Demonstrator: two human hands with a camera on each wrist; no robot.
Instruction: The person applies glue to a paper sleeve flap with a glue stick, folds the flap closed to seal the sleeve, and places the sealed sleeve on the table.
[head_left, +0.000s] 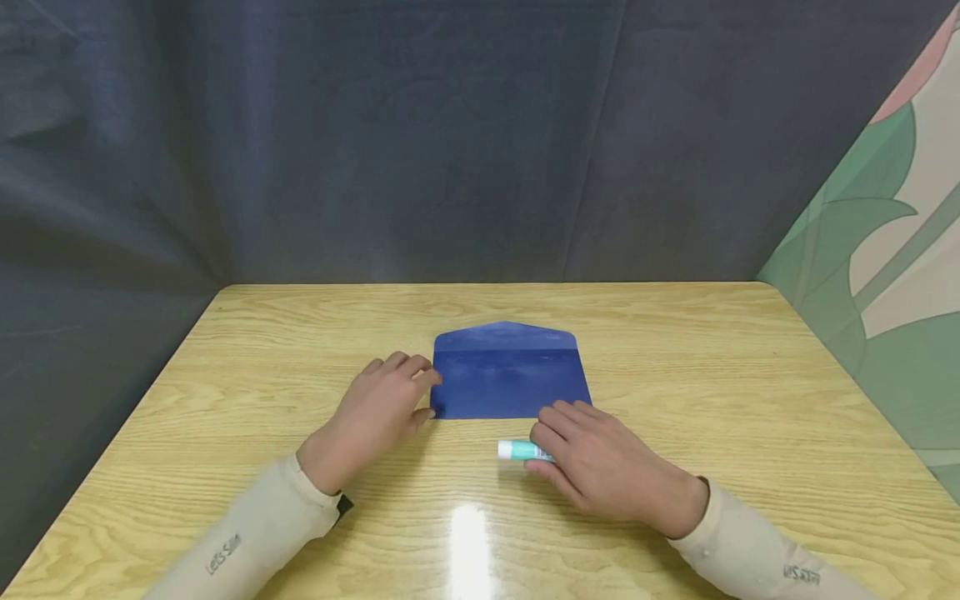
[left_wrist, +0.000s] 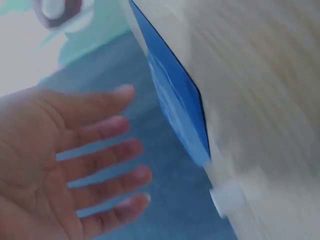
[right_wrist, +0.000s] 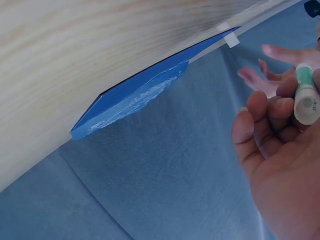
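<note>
A dark blue envelope (head_left: 510, 383) lies on the table with its pointed flap (head_left: 506, 336) unfolded toward the back. Whitish smears streak that flap in the right wrist view. Beside the envelope's left edge is my left hand (head_left: 382, 408), fingers spread and holding nothing; the left wrist view shows the fingers (left_wrist: 107, 155) apart from the paper. My right hand (head_left: 600, 458) grips a glue stick (head_left: 521, 450) with a green-and-white body, its white end pointing left, in front of the envelope's lower right corner. The palm partly hides the stick.
The wooden table (head_left: 262, 358) extends around the envelope on all sides. Dark cloth (head_left: 420, 150) hangs behind and to the left, and a leaf-patterned surface (head_left: 885, 317) is at right. A small white piece (left_wrist: 227, 197) shows near the table edge; I cannot tell what it is.
</note>
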